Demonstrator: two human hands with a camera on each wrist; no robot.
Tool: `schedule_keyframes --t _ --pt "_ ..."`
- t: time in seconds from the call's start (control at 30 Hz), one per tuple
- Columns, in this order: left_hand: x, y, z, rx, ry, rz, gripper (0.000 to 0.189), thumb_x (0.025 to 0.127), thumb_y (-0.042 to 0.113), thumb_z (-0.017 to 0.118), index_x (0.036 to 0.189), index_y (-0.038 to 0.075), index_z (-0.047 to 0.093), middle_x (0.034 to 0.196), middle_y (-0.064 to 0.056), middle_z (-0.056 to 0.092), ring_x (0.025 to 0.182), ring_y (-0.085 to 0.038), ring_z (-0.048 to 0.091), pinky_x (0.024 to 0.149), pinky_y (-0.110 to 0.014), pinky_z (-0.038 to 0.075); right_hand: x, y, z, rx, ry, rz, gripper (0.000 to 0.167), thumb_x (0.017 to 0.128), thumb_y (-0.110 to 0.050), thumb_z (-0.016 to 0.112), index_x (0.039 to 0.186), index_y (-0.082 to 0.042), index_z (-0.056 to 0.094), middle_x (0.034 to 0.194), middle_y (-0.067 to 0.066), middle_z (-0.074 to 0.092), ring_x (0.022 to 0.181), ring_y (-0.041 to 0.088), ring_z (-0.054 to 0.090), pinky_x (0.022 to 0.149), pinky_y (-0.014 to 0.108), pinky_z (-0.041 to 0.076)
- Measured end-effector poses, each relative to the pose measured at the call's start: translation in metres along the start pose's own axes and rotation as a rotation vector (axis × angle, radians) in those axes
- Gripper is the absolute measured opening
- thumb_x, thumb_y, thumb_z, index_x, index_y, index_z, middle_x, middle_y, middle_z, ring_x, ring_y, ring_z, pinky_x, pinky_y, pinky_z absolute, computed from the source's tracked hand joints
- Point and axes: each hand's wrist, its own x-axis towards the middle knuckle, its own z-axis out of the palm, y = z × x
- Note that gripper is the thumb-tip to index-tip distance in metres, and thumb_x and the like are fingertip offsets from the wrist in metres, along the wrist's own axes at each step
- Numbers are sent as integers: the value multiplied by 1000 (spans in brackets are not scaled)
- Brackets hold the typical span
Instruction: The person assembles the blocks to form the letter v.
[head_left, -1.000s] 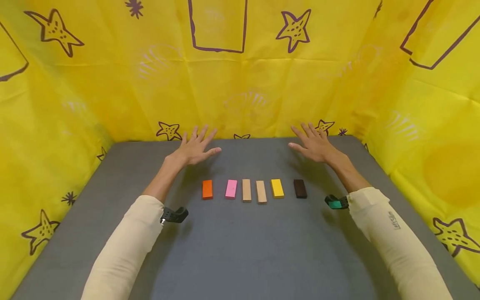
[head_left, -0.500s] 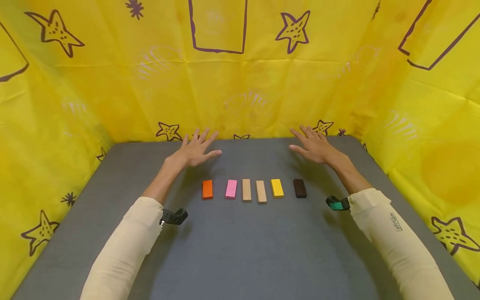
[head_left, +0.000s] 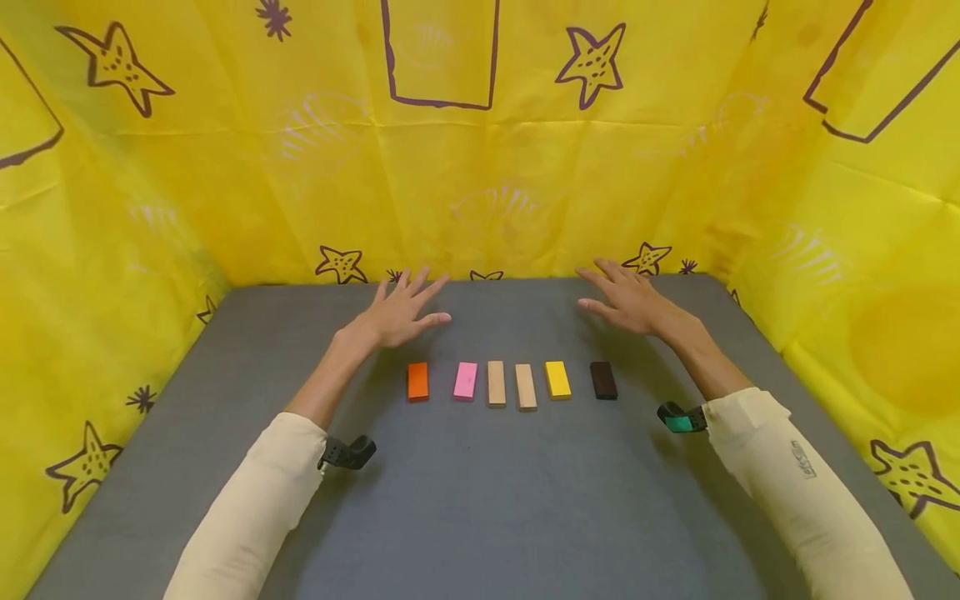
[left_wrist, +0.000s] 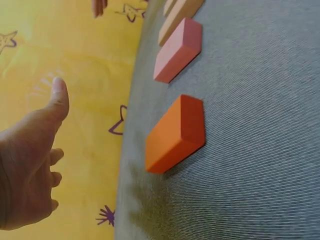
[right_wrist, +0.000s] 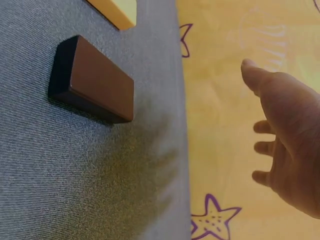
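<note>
Six blocks would be a count above the limit, so several small rectangular blocks lie in a row across the table. From the left come an orange block (head_left: 417, 382), a pink block (head_left: 465, 381), two bare wood blocks (head_left: 497, 383), a yellow block (head_left: 557, 380) and a dark brown block (head_left: 603, 380). My left hand (head_left: 393, 318) hovers with spread fingers beyond the orange block, holding nothing. Beyond the dark brown block, my right hand (head_left: 627, 302) is likewise spread above the table and holds nothing. Both wrist views show the hands apart from the blocks.
The grey table (head_left: 465, 517) ends at a yellow cloth (head_left: 420, 192) printed with starfish, which rises at the back and both sides. Dark straps with camera mounts sit at the left wrist (head_left: 348, 452) and right wrist (head_left: 682, 417).
My left hand has come slightly nearer and to the right. The right hand has lowered a little toward me. The blocks have stayed in their row.
</note>
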Motion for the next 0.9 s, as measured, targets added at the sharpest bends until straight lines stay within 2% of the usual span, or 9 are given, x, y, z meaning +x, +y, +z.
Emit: schedule_keyframes --t 0.2,0.4,0.57,0.73,0.9 --pt "-10 16 3 -15 14 59 76 106 62 42 170 31 13 178 -14 7 163 -49 5 127 -73 -9 -8 -12 1 -68 25 -64 64 109 -42 52 164 -15 34 167 25 35 154 48 32 123 75 19" --pt "-21 37 8 -36 4 123 73 106 59 45 169 31 20 177 -11 17 164 -43 12 129 -71 -4 -18 -29 6 -98 -8 -104 63 109 -39 55 163 -15 37 165 20 42 153 45 38 124 76 14" --pt "-25 52 14 -19 -7 196 71 106 58 48 167 31 26 176 -10 23 164 -40 16 131 -69 2 -26 -40 15 -136 -1 -180 56 106 -34 62 156 -13 50 157 22 51 145 46 48 123 76 20" --pt "-27 62 21 29 -48 277 68 106 57 48 166 29 31 175 -9 26 165 -35 17 131 -68 7 -32 -53 22 -170 14 -277 51 104 -32 65 149 -11 57 153 22 55 140 44 54 122 74 27" --pt "-38 65 32 73 -99 350 67 106 57 49 164 26 36 174 -9 30 163 -33 23 131 -67 13 -36 -68 30 -186 -3 -365 45 103 -30 66 143 -10 63 153 21 56 139 41 57 120 70 35"
